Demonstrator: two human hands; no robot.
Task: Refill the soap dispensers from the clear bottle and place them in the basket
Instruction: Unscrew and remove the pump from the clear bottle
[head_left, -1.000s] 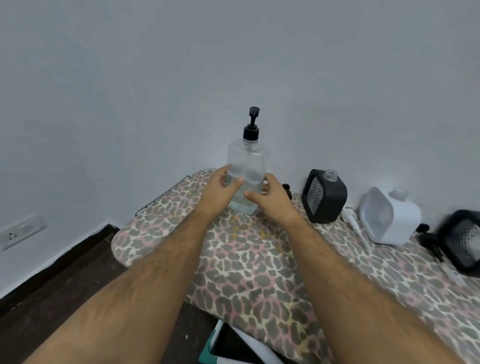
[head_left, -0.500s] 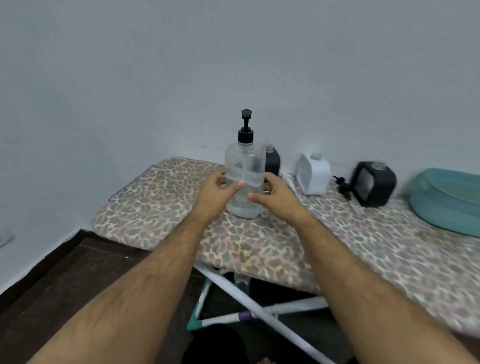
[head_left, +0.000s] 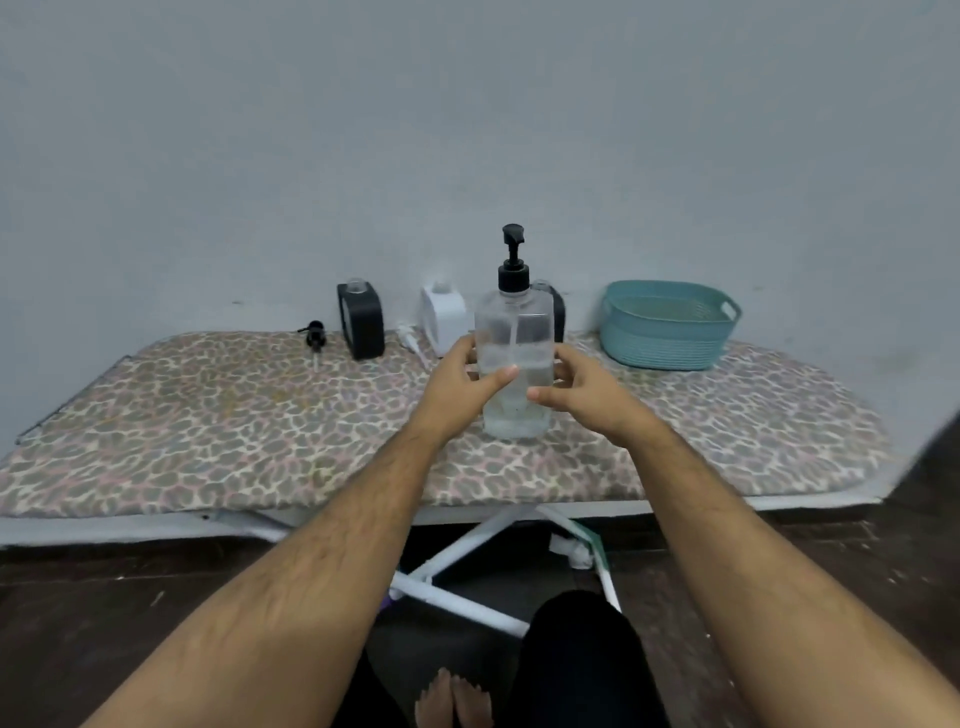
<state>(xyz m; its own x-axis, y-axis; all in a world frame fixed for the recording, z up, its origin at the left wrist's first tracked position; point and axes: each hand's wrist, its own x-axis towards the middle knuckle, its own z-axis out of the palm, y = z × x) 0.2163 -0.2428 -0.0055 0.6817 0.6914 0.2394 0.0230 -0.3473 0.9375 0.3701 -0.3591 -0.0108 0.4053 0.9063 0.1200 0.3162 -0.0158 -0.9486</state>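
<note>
You've got the clear bottle (head_left: 514, 364) upright on the ironing board (head_left: 208, 415), both hands on its mid-body. Left hand (head_left: 462, 384) wraps the left side w/ thumb curled across the front face; right hand (head_left: 576, 389) cups the right side, thumb reaching in front, fingers curled round the far side. So both clamped on it, one per side.

Handling, my read: hard plastic w/ flat faces, roughly half full of clear liquid, so moderate weight sitting low. Smooth walls, prob slippery if any soap is on them. The black pump (head_left: 513, 260) makes it tall and top-awkward; don't lift by the pump, the neck is the weak spot. Grip the flat sides where you are now, or lower, nearer the liquid. The padded board cover is soft, so the base may rock when you set it down.

Relative to the bottle: white dispenser (head_left: 442, 317) just behind-left, black dispenser (head_left: 360, 319) further left, both w/ tops off. A second black one sits directly behind the bottle, mostly hidden. Loose black pump head (head_left: 315, 332) far left, white pump head (head_left: 410, 340) lying between the two left dispensers. Teal basket (head_left: 670, 325) behind-right, near.

Pump must come off before pouring: hold the body w/ one hand, twist the collar w/ the other.
</note>
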